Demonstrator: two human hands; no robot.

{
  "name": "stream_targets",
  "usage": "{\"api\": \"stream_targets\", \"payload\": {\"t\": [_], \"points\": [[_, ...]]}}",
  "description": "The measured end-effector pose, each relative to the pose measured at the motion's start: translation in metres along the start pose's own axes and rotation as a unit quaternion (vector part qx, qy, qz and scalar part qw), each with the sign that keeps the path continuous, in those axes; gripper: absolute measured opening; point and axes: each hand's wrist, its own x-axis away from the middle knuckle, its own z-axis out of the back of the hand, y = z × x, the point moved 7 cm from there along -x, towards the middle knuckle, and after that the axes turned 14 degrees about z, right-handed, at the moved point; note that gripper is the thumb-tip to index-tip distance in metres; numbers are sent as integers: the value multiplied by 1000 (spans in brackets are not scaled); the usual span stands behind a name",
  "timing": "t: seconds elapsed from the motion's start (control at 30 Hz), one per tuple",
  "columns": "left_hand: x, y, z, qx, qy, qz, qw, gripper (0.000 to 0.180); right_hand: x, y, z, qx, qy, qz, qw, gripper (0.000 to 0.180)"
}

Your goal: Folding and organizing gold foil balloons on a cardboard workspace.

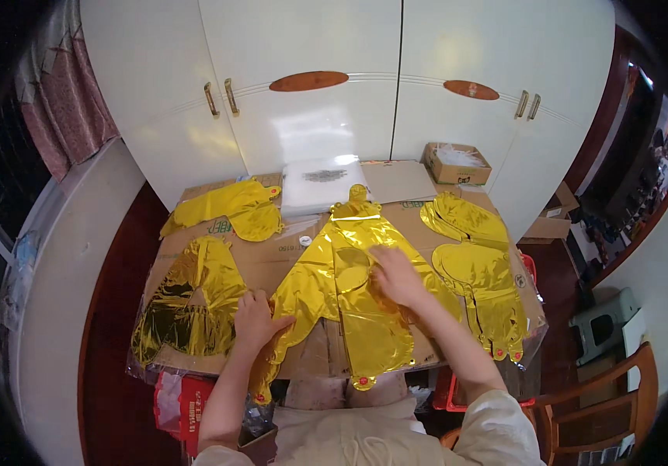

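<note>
Flat gold foil balloon pieces lie on the cardboard-covered table. The largest foil balloon spreads across the middle in front of me, with a narrow tip at the far end and red dots on its near ends. My left hand rests at its left edge, thumb spread out onto the foil. Over the middle of the same balloon, next to a rounded foil flap, my right hand lies with its fingers stretched out, slightly blurred. Part of the foil is hidden under my right hand and forearm.
More gold foil pieces lie at left, far left, far right and right. Behind are a stack of clear plastic bags and a small open carton. White cabinets back the table; a wooden chair stands near right.
</note>
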Motion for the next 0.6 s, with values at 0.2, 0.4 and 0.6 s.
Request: {"api": "stream_targets", "payload": {"t": [0.2,0.4,0.6], "points": [[-5,-15,-26,46,-182,72,980,61,56,48,31,113,-48,-122,985,54],[8,2,-5,19,-64,-12,998,61,76,38,44,169,-74,-132,974,47],[12,-4,-4,37,-89,23,995,67,84,25,48,218,-107,-117,963,36]]}}
